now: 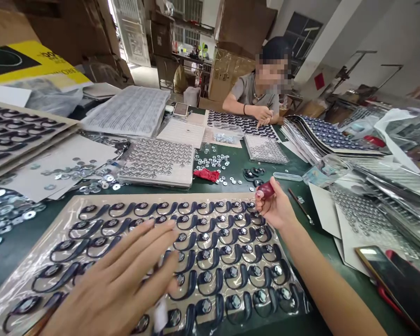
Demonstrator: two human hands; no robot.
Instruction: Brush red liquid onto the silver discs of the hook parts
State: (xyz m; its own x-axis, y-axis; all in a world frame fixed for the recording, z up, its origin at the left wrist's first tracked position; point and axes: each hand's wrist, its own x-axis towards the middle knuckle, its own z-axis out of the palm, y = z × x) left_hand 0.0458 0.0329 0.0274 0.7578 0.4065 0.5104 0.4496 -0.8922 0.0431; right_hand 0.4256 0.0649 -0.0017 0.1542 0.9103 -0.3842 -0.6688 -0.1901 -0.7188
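A large flat sheet (73, 203) covered in clear film lies in front of me, holding rows of dark hook-shaped parts (227, 254) with shiny round centres. My left hand (122, 280) lies flat on the sheet's near left part, fingers spread and pointing to the far right. My right hand (276, 205) hovers at the sheet's far right corner and grips a small dark red object (265, 189) between thumb and fingers.
Loose metal washers (7, 212) lie at the left, more washers (213, 163) and a red scrap (206, 174) beyond the sheet. Stacked part sheets (157, 161) fill the green table (315, 242). A phone (399, 280) rests near right. A seated person (257, 93) works opposite.
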